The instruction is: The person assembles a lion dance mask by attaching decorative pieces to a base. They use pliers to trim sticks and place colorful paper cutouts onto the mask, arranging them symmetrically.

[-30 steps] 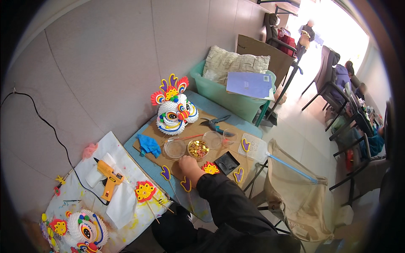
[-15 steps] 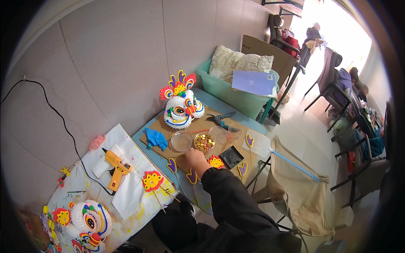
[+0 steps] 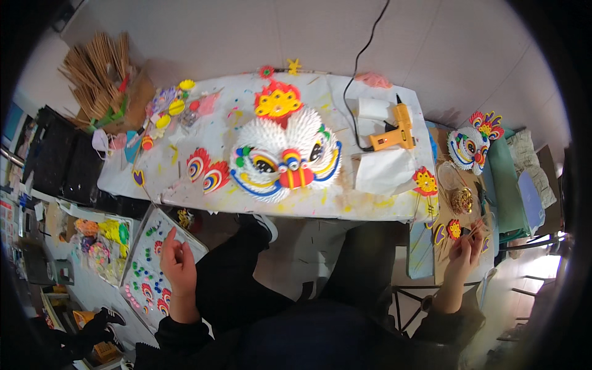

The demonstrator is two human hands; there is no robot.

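White lion-head mask (image 3: pixel 287 151), mid-bench: coat of overlapping pointed scales, raised blue and yellow strips curving along the mouth, rounded red nose. Crest piece (image 3: pixel 277 100) just beyond it, red flame edge, yellow lobes inside; we cannot tell whether the two join. Two ear-shaped pieces (image 3: pixel 216 177) lie flat at the mask's left, ringed in several colours. Orange hot glue gun (image 3: pixel 402 126) at its right, near creased white sheets (image 3: pixel 385 172).

Bench (image 3: pixel 345 205) covering is pale, smeared with yellow. Black cord (image 3: pixel 356 68) runs up a plain wall (image 3: pixel 444 49). Far left, we see a bundle of thin sticks (image 3: pixel 102 74) in a cardboard box (image 3: pixel 134 102). At right, a blue side bench (image 3: pixel 421 259) carries cardboard, a second lion head (image 3: pixel 468 151) and a tub of golden bits (image 3: pixel 461 200).

Left hand (image 3: pixel 179 271): raised above a tray of small coloured pieces (image 3: pixel 153 233), forefinger upward, other fingers curled. Purple horn piece (image 3: pixel 139 177), yellow-edged, has a stick slanting toward it; we cannot tell whether this grip has hold of the stick. Right hand (image 3: pixel 465 250): out over the side bench, fingers raised and close together, near a small red-and-yellow crest (image 3: pixel 454 229). Grip looks narrow; whether it pinches anything thin, we cannot tell.
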